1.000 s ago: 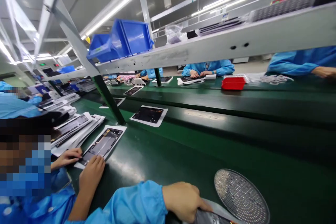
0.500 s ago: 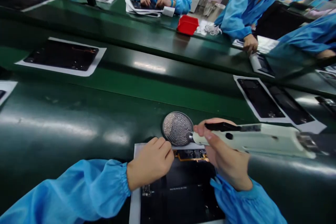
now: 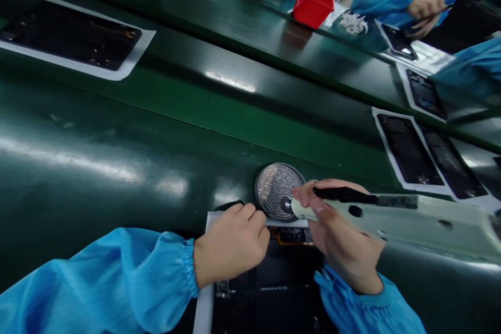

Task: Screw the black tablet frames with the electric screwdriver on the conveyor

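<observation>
Glossy green belting covered the table (image 3: pixel 117 135), and on it, close to the person, lay the opened device on its white sheet (image 3: pixel 270 282), a dark board with an orange flex strip at its top edge. Compared with half a second before, little had shifted: the left hand (image 3: pixel 230 242) stayed curled in a loose fist on the upper left corner of the device, and the right hand (image 3: pixel 336 235) had drawn the pale electric screwdriver (image 3: pixel 395 216) a touch nearer the round metal screw dish (image 3: pixel 276 190), so that its tip now sat over the dish's near edge rather than beside it. By that reading the work stood at picking up a screw, with none yet driven in view. The right grip was wrapped tight around the screwdriver's front end; the left grip was closed, though whether it pinched anything could not be told. The driver's bit was hidden behind the thumb and blurred, its rear ran out of frame at right, and the device's lower half was cut off. Co-workers in blue sleeves worked beyond a red bin (image 3: pixel 313 6) across the line.
</observation>
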A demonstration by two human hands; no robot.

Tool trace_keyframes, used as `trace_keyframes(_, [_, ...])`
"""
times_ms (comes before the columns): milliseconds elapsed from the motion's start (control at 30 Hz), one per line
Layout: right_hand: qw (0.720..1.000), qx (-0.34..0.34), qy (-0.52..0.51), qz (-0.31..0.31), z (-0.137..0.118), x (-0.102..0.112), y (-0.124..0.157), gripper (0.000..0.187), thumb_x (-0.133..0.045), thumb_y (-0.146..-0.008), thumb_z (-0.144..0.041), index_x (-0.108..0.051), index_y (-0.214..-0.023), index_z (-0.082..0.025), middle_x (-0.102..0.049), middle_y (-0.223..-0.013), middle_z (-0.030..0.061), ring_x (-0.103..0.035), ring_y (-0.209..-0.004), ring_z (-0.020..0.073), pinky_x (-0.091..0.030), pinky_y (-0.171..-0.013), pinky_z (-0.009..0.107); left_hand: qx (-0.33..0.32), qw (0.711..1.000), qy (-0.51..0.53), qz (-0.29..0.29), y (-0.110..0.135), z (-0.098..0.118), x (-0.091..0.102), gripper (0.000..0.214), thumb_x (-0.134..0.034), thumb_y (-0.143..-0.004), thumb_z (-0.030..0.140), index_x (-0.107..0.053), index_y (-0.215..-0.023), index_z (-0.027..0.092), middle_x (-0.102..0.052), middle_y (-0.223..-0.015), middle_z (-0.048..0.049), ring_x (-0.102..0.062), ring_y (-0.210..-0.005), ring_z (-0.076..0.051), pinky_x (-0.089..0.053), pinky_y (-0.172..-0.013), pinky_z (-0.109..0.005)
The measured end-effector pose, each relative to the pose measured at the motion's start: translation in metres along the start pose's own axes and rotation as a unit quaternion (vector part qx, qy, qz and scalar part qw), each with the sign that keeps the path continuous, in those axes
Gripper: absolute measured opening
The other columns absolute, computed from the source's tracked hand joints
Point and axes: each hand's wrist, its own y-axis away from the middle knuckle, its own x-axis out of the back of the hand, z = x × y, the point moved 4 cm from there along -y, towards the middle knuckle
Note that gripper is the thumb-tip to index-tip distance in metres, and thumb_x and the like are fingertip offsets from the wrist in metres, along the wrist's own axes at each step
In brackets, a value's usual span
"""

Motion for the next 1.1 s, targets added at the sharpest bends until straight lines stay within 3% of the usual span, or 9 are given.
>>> trace_keyframes(133, [0.999,-0.011,-0.046,0.002,0.003,-0.003,-0.001,0.016,-0.074,-0.080,-0.021,-0.068,-0.094,-0.026,-0.066,-0.081,0.0017,-0.067,-0.077,0.0211,-0.058,-0.081,0.047,0.005,1.000,-0.006,0.009,-0.001,-0.002,-0.003,0.020,-0.048,-0.095,0.012,-0.062,-0.081,0.015,-0.057,-0.078,-0.0069,-0.054,-0.074,-0.023,-0.045,-0.061,-0.034])
trace_keyframes(333, [0.999,-0.016,-0.018,0.025,0.004,-0.001,-0.001,0.018,-0.078,-0.077,-0.026,-0.067,-0.091,-0.022,-0.067,-0.086,0.0046,-0.066,-0.078,0.0219,-0.058,-0.081,0.049,-0.005,0.999,-0.006,0.047,-0.001,-0.003,-0.001,0.017,-0.051,-0.092,0.010,-0.059,-0.078,0.014,-0.056,-0.076,-0.0070,-0.054,-0.072,-0.022,-0.046,-0.058,-0.034])
trace_keyframes(667, [0.998,-0.010,-0.058,0.005,0.001,-0.004,-0.003,0.017,-0.077,-0.077,-0.021,-0.070,-0.092,-0.022,-0.067,-0.082,0.0028,-0.065,-0.075,0.0193,-0.057,-0.077,0.044,0.001,0.997,0.002,0.076,0.000,-0.003,0.004,0.012,-0.057,-0.087,0.009,-0.058,-0.076,0.014,-0.054,-0.075,-0.0059,-0.052,-0.069,-0.022,-0.046,-0.057,-0.035])
trace_keyframes(867, [0.991,0.048,-0.122,-0.011,-0.023,0.000,-0.006,0.022,-0.072,-0.079,-0.013,-0.074,-0.096,-0.026,-0.064,-0.070,-0.0002,-0.061,-0.070,0.0170,-0.056,-0.073,0.040,0.001,0.996,0.058,0.072,-0.006,-0.018,-0.005,0.011,-0.056,-0.088,0.009,-0.059,-0.079,0.014,-0.054,-0.080,-0.0063,-0.049,-0.071,-0.021,-0.047,-0.060,-0.034])
trace_keyframes(1000, [0.993,0.043,-0.090,-0.055,-0.028,0.006,0.004,0.025,-0.071,-0.083,-0.014,-0.073,-0.102,-0.029,-0.065,-0.073,0.0002,-0.061,-0.070,0.0168,-0.056,-0.068,0.037,-0.001,0.996,0.070,0.056,-0.014,-0.024,-0.010,0.011,-0.053,-0.092,0.010,-0.061,-0.085,0.013,-0.057,-0.085,-0.0071,-0.051,-0.074,-0.022,-0.048,-0.064,-0.036])
trace_keyframes(1100, [0.999,0.020,-0.025,-0.032,-0.018,0.009,0.014,0.017,-0.073,-0.084,-0.022,-0.072,-0.099,-0.029,-0.065,-0.078,0.0020,-0.064,-0.074,0.0189,-0.057,-0.072,0.041,0.009,0.997,0.066,0.049,-0.017,-0.023,-0.012,0.010,-0.053,-0.094,0.011,-0.063,-0.093,0.012,-0.059,-0.088,-0.0072,-0.052,-0.078,-0.023,-0.049,-0.066,-0.037])
